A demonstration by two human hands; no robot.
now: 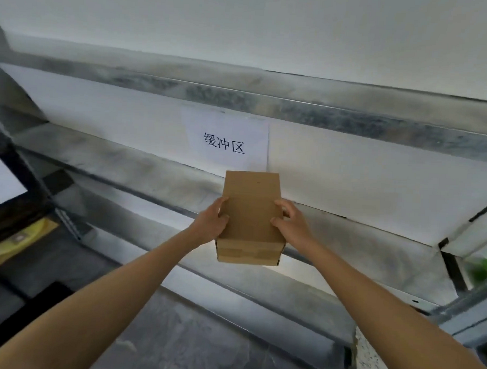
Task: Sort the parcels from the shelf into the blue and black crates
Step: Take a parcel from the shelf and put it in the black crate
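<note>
Fingers (pixel 220 204) of the left hand (pixel 210 223) and of the right hand (pixel 293 227) clasp a plain cardboard box (pixel 251 209) by its two long sides. Their tips hook over the edges of its top face, so both hands grasp the one parcel. The box lies directly below the paper sign (pixel 227 141) fixed to the back wall of the shelf (pixel 120 162). Its far end is over the shelf board and its near end juts past the front rail (pixel 152 197) toward the person. Whether its underside touches the board cannot be told.

Step in hand, as judged: drawing the box off the shelf for sorting. To do it well, hold the box level with even pressure from both sides. Pull it straight back from the sign until the far end is past the rail, and only then lower or turn it. Tilting sooner risks catching the far edge. The cardboard looks light and stiff, so moderate pressure should suffice.

Edges: an upper beam (pixel 296 105) runs above the sign and limits any lift. A dark post (pixel 453 266) stands well to the sign's lower right. A yellow object (pixel 25 236) lies on a neighbouring rack well to its lower left. Open room lies below the sign, between the forearms and over the grey floor (pixel 202 336). Neither of the crates is in view, so the direction of carry cannot be chosen from here.
</note>
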